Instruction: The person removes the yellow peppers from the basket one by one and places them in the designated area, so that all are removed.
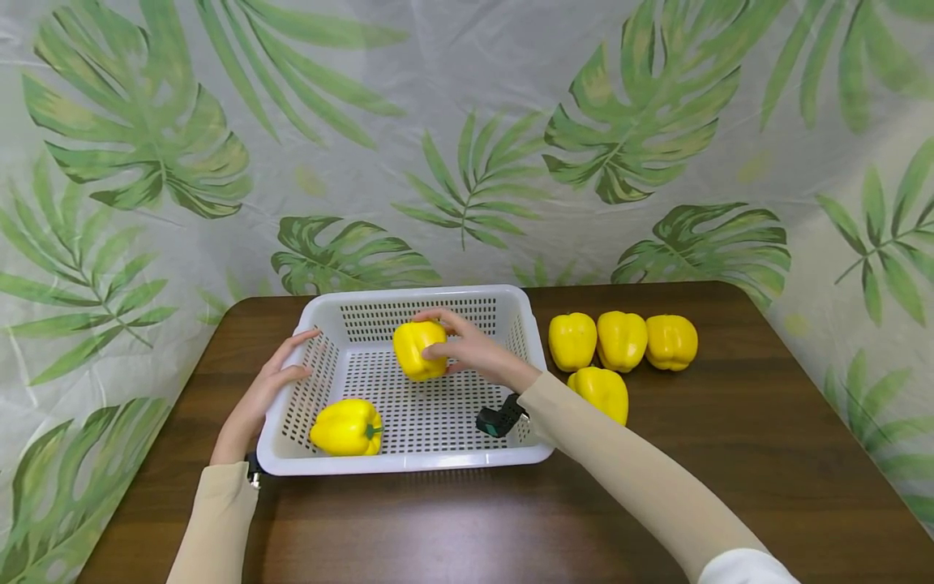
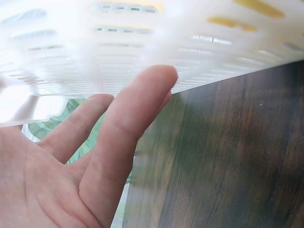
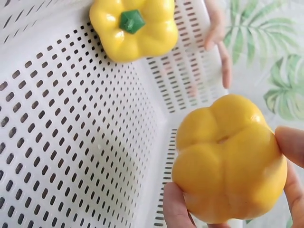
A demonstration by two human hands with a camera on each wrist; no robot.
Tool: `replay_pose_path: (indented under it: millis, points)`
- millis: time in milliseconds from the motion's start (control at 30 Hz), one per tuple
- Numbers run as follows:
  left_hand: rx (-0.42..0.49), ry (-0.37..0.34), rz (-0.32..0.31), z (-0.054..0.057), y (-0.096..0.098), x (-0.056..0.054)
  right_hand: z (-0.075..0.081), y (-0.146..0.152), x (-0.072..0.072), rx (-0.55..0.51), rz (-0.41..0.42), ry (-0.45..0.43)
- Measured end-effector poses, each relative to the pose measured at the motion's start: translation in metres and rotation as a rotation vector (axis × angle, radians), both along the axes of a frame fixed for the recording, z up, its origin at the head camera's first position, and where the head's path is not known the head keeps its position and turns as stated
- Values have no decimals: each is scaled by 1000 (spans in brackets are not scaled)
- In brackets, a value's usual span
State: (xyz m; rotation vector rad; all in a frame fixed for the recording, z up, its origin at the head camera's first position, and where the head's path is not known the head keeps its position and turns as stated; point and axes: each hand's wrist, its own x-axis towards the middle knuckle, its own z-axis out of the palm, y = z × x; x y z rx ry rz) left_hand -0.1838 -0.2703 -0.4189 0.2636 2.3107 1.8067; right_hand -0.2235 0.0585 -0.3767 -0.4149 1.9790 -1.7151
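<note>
My right hand (image 1: 467, 350) holds a yellow bell pepper (image 1: 418, 350) above the floor of a white perforated plastic basket (image 1: 409, 464). Thumb and fingers grip its sides, and its lobed bottom (image 3: 228, 161) faces the right wrist camera. My left hand (image 1: 266, 389) is at the basket's left rim, its fingers fairly straight and spread. In the left wrist view, the thumb (image 2: 133, 114) lies by the pale slotted wall (image 2: 180, 47). Another yellow bell pepper (image 1: 347, 427) with a green stem lies on its side in the basket's near left corner.
Right of the basket, several yellow bell peppers (image 1: 622, 341) sit on the dark wooden table (image 1: 730, 454). One nearer pepper (image 1: 601, 392) is partly hidden by my right sleeve. A leaf-patterned cloth (image 1: 467, 162) hangs behind the table.
</note>
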Motion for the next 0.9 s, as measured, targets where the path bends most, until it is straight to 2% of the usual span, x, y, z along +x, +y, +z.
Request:
replay_pose_path:
  millis: [900]
  points:
    - [-10,3,1,1,0,1,18,29,12,24,-34,31]
